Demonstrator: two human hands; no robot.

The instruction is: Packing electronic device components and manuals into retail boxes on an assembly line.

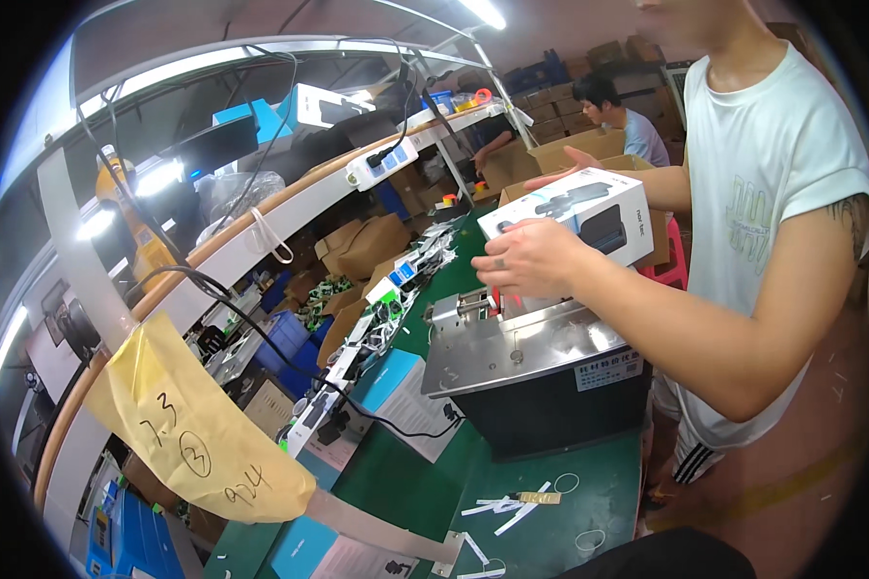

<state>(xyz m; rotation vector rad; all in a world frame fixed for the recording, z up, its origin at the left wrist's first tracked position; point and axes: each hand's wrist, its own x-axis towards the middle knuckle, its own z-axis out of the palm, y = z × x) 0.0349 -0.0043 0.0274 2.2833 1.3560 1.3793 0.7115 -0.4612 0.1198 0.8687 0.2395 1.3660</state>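
Neither of my hands shows in the head view. Across the green table (386,492), a person in a white T-shirt holds a white printed box (603,217) with both hands. That box is tilted over a dark machine with a flat steel top (521,352). Nearer to me, a blue-and-white box (410,405) stands beside the machine, and another blue-and-white box (333,555) sits at the lower edge. White strip scraps (512,507) and thin rings lie on the table in front of the machine.
A post with a yellow paper (198,425) wrapped on it rises at the left. Black cables (290,362) hang across the table. A shelf carries a power strip (381,162) and boxes. A second person (628,125) sits behind, near cartons. A dark shape (657,558) fills the bottom edge.
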